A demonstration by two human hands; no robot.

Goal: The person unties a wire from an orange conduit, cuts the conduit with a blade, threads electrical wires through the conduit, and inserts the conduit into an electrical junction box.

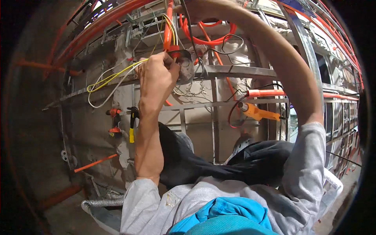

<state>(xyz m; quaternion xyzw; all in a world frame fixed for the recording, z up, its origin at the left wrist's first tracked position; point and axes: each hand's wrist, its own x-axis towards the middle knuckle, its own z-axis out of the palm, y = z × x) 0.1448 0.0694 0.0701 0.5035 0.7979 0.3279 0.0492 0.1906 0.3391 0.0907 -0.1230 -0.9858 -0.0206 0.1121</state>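
Observation:
My left hand (158, 72) is closed in a pinch beside the red fitting of an orange conduit (168, 33). Yellow and white electrical wires (111, 78) run out of its fingers and hang in a loop to the left. Just right of the fingertips is a grey rounded box-like piece (185, 69) with a dark upper edge. High across the frame reaches my right arm, and my right hand (199, 8) lies at the top edge, dim and partly cut off. Its fingers cannot be made out. More yellow and white wire runs alongside the conduit there.
Metal framing bars (239, 71) cross in front of me. A coil of orange conduit (209, 39) hangs behind them. An orange-yellow power tool (258, 112) lies at the right on the frame. Below left are a yellow-and-black handled tool (132, 129) and an orange conduit piece (96, 162).

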